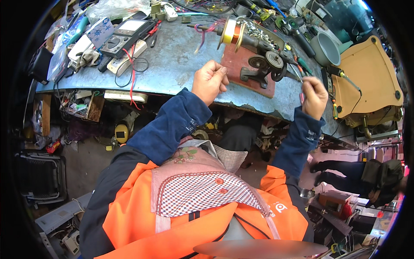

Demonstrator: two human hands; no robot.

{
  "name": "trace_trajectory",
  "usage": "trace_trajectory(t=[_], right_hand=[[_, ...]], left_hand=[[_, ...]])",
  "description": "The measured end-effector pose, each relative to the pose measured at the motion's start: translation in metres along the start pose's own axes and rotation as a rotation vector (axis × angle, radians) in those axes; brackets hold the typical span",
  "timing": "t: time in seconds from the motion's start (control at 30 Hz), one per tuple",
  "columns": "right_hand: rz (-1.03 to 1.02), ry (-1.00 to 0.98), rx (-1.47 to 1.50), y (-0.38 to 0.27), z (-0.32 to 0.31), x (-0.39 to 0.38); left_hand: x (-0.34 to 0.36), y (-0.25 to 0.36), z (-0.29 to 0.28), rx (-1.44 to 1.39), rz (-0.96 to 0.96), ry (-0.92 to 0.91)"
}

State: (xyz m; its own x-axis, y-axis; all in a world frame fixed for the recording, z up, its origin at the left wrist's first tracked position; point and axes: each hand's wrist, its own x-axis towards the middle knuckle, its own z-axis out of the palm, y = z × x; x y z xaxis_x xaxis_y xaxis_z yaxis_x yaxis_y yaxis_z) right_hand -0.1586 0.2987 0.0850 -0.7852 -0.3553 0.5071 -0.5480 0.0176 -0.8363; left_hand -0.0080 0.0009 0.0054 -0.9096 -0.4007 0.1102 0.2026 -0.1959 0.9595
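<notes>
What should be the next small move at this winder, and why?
Perhaps turn the winder slowly, only slightly, with the right hand: its curled fingers are at the end of a thin metal rod, while the left hand is closed nearer the spool, possibly guiding wire, though I cannot make out any strand.

worn blue flat bench, beyond left hand | reddish-brown flat board, between hands | yellow-and-orange round spool, above board | tan hard panel, right of right hand | red-blue-white checked cloth apron, below hands

Inside of curled left hand hidden.
</notes>
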Motion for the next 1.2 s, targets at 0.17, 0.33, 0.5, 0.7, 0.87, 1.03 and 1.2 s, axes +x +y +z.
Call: trace_trajectory(t=[0.17,0.33,0.5,0.7,0.87,1.03,1.2], right_hand=[[-0.242,0.176,-0.25,0.055,0.027,0.054],[0.049,-0.227,-0.624,0.052,0.022,0.006],[0.018,-0.29,-0.271,-0.007,-0.001,-0.024],[-0.11,0.177,-0.013,0.023,0.026,0.039],[0.124,-0.074,-0.64,0.074,0.023,0.036],[0.199,-0.373,-0.302,0.006,0.011,-0.026],[-0.004,-0.16,-0.117,-0.023,-0.001,0.006]], left_hand=[[0.001,-0.004,0.001,0.021,0.016,0.005],[0.001,-0.004,0.001,0.052,0.023,0.011],[0.001,-0.007,-0.002,0.046,0.02,-0.002],[0.002,-0.01,0.001,0.076,0.033,-0.011],[-0.001,-0.003,0.005,0.092,0.023,-0.012],[-0.001,-0.003,-0.001,0.085,0.02,-0.003],[0.001,-0.002,0.002,0.086,0.003,-0.021]])
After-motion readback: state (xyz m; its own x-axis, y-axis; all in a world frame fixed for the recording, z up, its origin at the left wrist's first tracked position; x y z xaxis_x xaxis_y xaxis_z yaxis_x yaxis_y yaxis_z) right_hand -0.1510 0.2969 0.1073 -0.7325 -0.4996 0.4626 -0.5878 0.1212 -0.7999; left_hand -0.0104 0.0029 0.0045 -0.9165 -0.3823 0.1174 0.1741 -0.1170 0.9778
